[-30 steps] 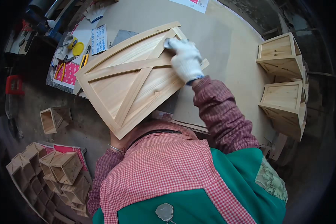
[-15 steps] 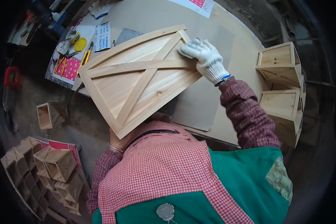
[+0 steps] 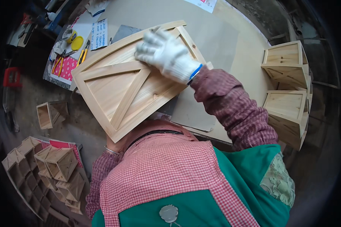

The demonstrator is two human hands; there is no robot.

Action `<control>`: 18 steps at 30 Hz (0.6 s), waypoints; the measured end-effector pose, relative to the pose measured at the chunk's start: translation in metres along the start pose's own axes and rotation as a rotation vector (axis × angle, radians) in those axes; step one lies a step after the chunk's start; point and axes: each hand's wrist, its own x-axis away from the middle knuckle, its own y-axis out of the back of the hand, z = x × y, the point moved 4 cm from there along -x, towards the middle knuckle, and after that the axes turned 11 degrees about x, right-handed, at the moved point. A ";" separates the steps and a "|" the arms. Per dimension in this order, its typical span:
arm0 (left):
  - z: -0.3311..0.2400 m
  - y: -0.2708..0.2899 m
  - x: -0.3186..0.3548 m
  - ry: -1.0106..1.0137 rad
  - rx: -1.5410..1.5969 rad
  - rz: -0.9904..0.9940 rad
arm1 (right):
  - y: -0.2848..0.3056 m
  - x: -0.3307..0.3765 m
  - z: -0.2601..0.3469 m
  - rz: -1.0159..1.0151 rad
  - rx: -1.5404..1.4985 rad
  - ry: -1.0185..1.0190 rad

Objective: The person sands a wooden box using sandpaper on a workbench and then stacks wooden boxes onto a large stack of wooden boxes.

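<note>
A pale wooden crate [image 3: 115, 81] with crossed braces on its framed face is tilted in front of me, overhanging the table's near edge. My right hand [image 3: 165, 53], in a white knit glove with a blue cuff edge, lies across the upper part of that face. Its fingers are spread over the brace crossing and the boards; whatever may be under the palm is hidden. At the crate's lower corner is my bare left hand [image 3: 115, 145], a bracelet on its wrist. It holds the crate from below, its fingers hidden behind the wood.
Pliers [image 3: 58, 65], a yellow cutter [image 3: 83, 53], a yellow lid [image 3: 77, 43] and a blue printed sheet [image 3: 99, 34] lie on the table [image 3: 231, 81] at left. Crates [image 3: 286, 72] stand along its right edge. More crates [image 3: 60, 162] are stacked lower left; a single box [image 3: 51, 114] sits on the floor.
My gloved right hand has slid left across the crate's face, from its right-hand edge to the brace crossing. The crate has shifted slightly left; my left hand stays at its lower corner.
</note>
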 end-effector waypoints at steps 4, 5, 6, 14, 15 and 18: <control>-0.020 -0.010 0.001 -0.012 -0.066 0.009 | -0.056 0.031 -0.008 -0.066 -0.966 -0.105; -0.024 -0.010 0.001 -0.023 -0.118 0.016 | -0.036 0.022 -0.015 -0.020 -0.626 -0.009; -0.027 -0.009 0.001 -0.034 -0.170 0.023 | -0.016 0.012 -0.020 0.020 -0.284 0.084; -0.031 -0.013 -0.002 -0.052 -0.213 0.015 | -0.002 0.012 0.005 0.034 -0.039 0.161; -0.034 -0.015 -0.003 -0.055 -0.198 0.022 | -0.003 0.012 0.005 0.028 -0.036 0.155; -0.051 -0.028 -0.009 -0.057 -0.239 0.031 | -0.002 0.017 0.002 0.010 -0.024 0.137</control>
